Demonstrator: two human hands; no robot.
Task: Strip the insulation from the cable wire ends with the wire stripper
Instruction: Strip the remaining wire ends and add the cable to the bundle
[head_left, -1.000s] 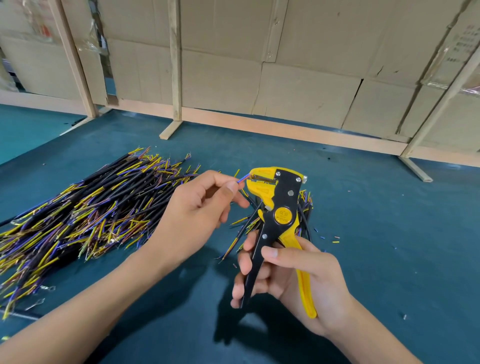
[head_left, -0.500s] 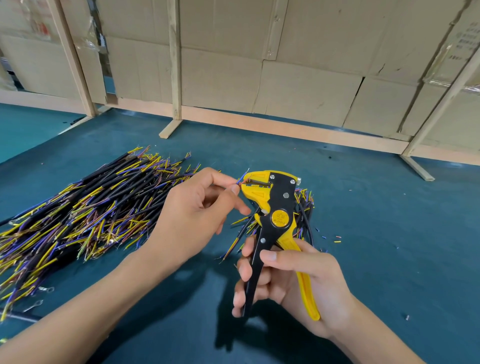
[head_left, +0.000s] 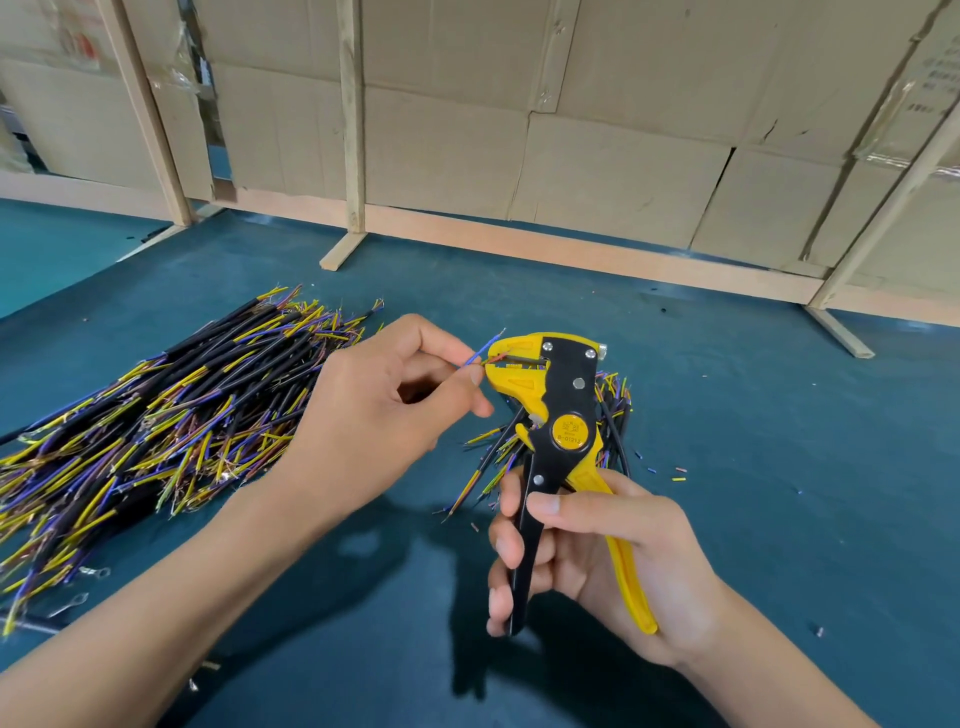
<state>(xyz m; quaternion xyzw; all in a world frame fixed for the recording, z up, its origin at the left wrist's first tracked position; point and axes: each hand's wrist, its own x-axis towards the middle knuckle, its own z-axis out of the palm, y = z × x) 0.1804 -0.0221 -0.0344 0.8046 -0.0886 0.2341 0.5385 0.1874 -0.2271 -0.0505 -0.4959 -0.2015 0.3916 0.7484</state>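
- So the setup was a dark teal bench top (head_left: 727, 415) with a wall of flattened cardboard (head_left: 597, 156) behind it, held up by bare wooden props (head_left: 350, 130).
- The wire stripper (head_left: 558, 415), yellow and black, was held upright just above the bench, head at the top and pointing left.
- Right hand (head_left: 597, 556) was wrapped round both handles, thumb across the black one and fingers curled in from the other side.
- Left hand (head_left: 384, 410) was pinching thin wire ends (head_left: 480, 356) between thumb and forefinger, right up against the stripper's head. A blue strand stuck up past the tool, and a reddish one looked like it sat in the mouth of the head.
- Honestly couldn't tell how far in that strand went, too small to see.
- Behind the stripper there was a small bunch of cables (head_left: 610, 410) with yellow and purple ends, partly hidden by the tool.
- Off to the left sat the big pile of black cables (head_left: 156, 431), yellow and blue-purple cores fanning out at the ends, lying flat on the bench.
- A few tiny bits of cut insulation (head_left: 675, 475) were scattered on the bench to the right of the tool.
- A couple of metal ring terminals (head_left: 70, 605) lay near the pile's lower left edge.
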